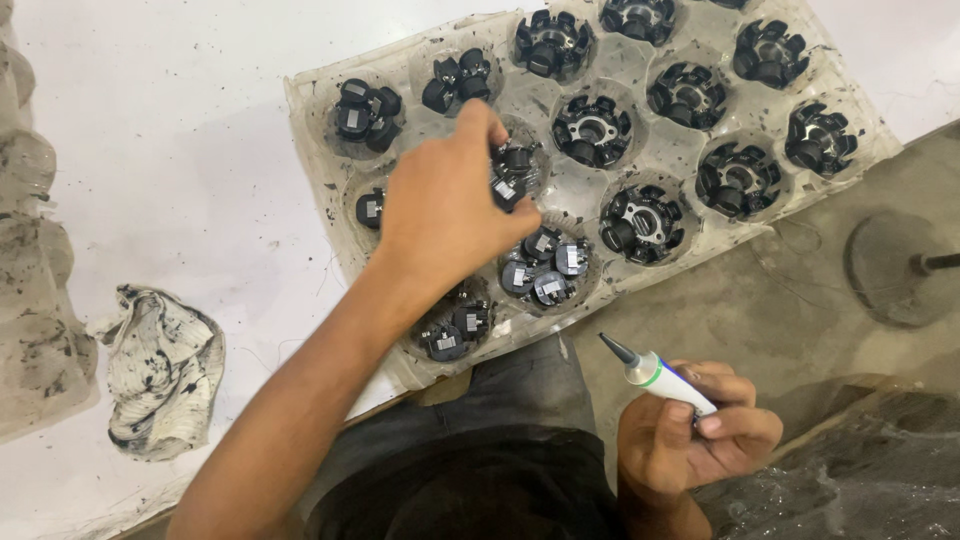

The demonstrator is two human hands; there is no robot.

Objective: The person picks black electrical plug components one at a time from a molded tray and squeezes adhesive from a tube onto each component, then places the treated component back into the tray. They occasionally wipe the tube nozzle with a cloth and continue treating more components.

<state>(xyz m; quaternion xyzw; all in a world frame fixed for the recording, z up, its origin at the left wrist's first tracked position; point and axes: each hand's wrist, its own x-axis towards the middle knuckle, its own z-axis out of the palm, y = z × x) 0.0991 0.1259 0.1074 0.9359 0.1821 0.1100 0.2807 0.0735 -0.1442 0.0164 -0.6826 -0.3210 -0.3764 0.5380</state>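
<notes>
A clear plastic tray (690, 140) with round pockets lies on the white table (180, 150). Its right pockets hold black ring-shaped wound parts (592, 130); the left pockets hold small black blocks (545, 270). My left hand (445, 205) reaches over the tray's middle, fingers closed on a small black block (512, 172) in a pocket. My right hand (695, 430) stays low by my lap, gripping a white tube with a green band and a grey pointed nozzle (655, 375), tip aimed up-left.
A dirty crumpled rag (165, 370) lies on the table at the left. Stacked empty clear trays (30, 260) sit at the far left edge. A round metal stand base (895, 265) rests on the concrete floor at the right.
</notes>
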